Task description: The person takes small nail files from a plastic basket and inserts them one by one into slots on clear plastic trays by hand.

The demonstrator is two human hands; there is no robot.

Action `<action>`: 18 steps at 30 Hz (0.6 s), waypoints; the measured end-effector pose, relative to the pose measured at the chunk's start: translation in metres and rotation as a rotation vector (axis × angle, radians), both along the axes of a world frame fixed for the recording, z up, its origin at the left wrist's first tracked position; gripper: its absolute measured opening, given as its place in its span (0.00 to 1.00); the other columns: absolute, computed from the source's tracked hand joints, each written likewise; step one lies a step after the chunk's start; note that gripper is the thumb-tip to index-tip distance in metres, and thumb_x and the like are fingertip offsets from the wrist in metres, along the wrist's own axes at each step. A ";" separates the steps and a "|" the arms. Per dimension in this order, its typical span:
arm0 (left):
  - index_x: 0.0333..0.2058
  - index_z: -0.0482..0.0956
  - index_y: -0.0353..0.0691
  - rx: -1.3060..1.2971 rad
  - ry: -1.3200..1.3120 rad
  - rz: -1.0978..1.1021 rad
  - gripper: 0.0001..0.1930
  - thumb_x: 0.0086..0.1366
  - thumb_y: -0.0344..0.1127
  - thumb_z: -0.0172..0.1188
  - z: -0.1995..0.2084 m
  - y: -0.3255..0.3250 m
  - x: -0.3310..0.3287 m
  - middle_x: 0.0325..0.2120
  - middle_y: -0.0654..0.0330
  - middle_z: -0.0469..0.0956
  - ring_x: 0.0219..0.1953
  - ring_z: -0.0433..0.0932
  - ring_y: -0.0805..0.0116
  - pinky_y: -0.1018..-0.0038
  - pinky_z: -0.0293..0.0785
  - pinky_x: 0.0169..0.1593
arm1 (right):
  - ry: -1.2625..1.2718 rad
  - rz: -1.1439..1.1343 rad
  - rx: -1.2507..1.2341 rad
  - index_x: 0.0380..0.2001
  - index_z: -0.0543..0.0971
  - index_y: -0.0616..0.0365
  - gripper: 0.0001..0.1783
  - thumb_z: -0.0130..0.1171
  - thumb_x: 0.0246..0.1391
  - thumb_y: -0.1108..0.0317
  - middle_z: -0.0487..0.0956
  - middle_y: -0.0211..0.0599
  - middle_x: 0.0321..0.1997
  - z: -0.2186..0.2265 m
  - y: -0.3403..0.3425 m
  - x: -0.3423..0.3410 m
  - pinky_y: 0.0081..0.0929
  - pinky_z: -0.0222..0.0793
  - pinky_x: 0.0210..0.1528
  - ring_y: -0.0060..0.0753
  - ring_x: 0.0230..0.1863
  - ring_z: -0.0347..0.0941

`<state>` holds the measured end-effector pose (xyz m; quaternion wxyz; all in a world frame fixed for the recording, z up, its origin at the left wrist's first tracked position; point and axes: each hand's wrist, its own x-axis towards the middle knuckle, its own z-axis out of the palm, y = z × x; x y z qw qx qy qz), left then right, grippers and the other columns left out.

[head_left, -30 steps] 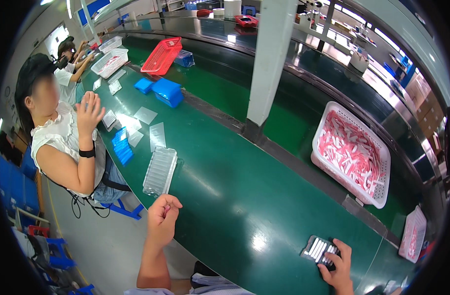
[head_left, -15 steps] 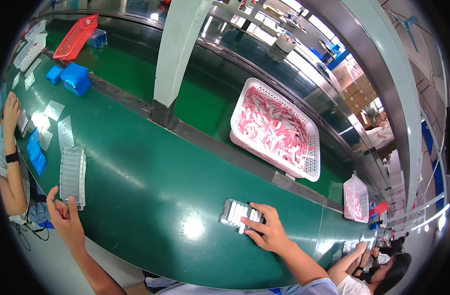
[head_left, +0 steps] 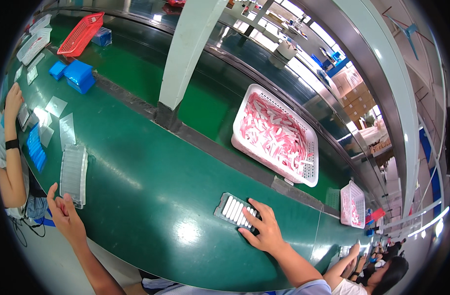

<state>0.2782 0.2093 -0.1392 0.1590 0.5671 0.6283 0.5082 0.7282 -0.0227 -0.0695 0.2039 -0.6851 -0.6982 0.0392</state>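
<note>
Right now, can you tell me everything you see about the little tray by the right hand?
The tray is shallow and roughly rectangular, and looks like see-through, greyish plastic. Slim white sticks lie side by side across it in a row. It lies flat on the green table, turned at a slant. The right hand reaches over its right end, hiding part of it, so I can't count every stick.

Your green worktable (head_left: 151, 196) sweeps from 10 o'clock to 4, with a pale pillar (head_left: 193, 49) rising beyond it between 11 and 12. You have bright windows (head_left: 318, 32) at 1, brown cartons (head_left: 355, 98) at 2, lit tubes (head_left: 430, 220) near 4, grey floor (head_left: 50, 255) at 8.
</note>
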 end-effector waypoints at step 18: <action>0.41 0.77 0.28 -0.348 0.235 -0.154 0.28 0.50 0.41 0.80 0.084 0.009 0.019 0.28 0.53 0.81 0.29 0.77 0.68 0.68 0.75 0.37 | -0.035 0.155 0.098 0.60 0.76 0.64 0.31 0.68 0.57 0.58 0.72 0.51 0.65 -0.007 0.144 -0.084 0.46 0.67 0.63 0.53 0.62 0.70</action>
